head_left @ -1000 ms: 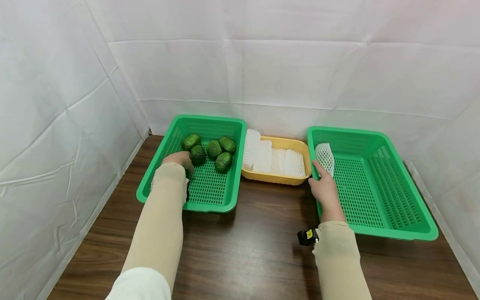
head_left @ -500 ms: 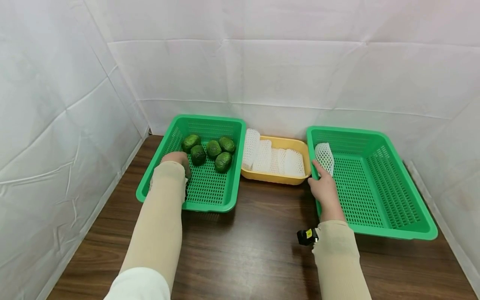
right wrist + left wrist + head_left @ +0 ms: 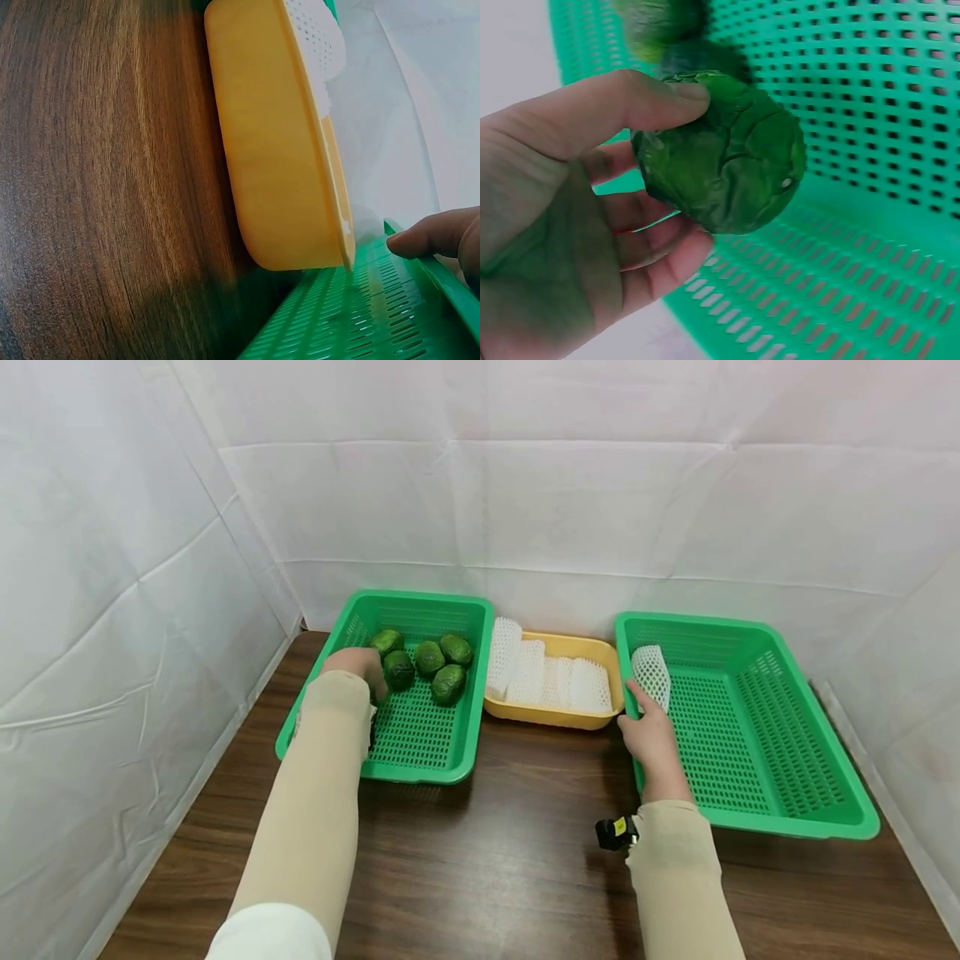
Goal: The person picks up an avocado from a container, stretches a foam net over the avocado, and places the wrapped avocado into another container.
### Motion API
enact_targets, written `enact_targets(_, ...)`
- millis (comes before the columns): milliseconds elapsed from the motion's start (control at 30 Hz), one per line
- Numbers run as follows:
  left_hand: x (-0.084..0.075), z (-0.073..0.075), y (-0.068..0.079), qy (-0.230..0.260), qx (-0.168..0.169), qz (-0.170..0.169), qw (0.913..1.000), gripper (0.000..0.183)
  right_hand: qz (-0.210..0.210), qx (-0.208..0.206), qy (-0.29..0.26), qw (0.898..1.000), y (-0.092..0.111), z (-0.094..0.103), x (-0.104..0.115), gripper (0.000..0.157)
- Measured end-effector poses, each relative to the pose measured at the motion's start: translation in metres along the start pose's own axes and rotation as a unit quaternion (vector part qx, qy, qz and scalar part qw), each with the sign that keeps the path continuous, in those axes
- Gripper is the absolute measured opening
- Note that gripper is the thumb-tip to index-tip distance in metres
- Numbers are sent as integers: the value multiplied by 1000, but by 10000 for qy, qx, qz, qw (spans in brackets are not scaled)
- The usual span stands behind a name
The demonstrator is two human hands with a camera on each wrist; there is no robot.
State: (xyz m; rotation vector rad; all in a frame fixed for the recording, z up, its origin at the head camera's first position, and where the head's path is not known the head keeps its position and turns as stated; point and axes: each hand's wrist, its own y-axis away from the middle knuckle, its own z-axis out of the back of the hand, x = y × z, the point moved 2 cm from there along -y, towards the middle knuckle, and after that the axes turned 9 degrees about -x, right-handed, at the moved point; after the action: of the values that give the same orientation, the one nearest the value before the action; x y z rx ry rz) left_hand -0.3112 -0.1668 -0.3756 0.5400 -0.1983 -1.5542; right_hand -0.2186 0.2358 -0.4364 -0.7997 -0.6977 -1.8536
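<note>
My left hand (image 3: pixel 358 667) is over the left side of the left green basket (image 3: pixel 471 727). In the left wrist view it grips a wrinkled dark green avocado (image 3: pixel 727 154), thumb on top and fingers curled underneath. That avocado is hidden behind the hand in the head view. Several more avocados (image 3: pixel 447 685) lie in the same basket, right of the hand. My right hand (image 3: pixel 651 742) holds the near-left rim of the right green basket (image 3: pixel 817 718), its thumb (image 3: pixel 420 238) over the edge in the right wrist view. A white foam net (image 3: pixel 651 675) stands inside, just beyond those fingers.
Between the baskets sits a yellow tray (image 3: pixel 551 717) holding several white foam nets (image 3: pixel 528 670). The right basket's wall overlaps the tray's end in the right wrist view. Everything rests on a dark wooden table (image 3: pixel 480 860), with white cloth walls (image 3: pixel 562 510) behind and beside.
My left hand shifts slightly within the left basket, first back a little, then up and away from me. My right hand keeps its place on the rim.
</note>
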Motion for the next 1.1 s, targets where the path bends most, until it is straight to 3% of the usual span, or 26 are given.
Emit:
enact_targets(100, -6, 4, -1, 114, -66, -123, 9998, 20, 67, 16, 13, 10000, -1, 1, 1, 61)
enact_targets(233, -28, 15, 0, 329, -333, -428, 9980, 25, 155, 25, 6, 9999, -2, 3, 1, 61)
enact_targets(333, -47, 20, 6, 417, -537, -678, 9954, 58, 139, 29, -16, 9999, -2, 3, 1, 61)
enact_targets(500, -77, 20, 18, 426, -577, -1114, 9912, 84, 90, 33, -17, 10000, -3, 1, 0, 60)
enact_targets(733, -117, 19, 28, 115, -812, -1899, 9784, 55, 123, -27, -6, 9999, -4, 0, 1, 60)
enact_targets(967, -144, 12, 33, 123, -684, -2293, 9709, 66, 115, -36, 42, 9999, -6, 0, 1, 60)
enact_targets(1100, -155, 9, 37, 151, -655, -2503, 9658, 62, 126, -40, 50, 9999, -7, 0, 1, 60)
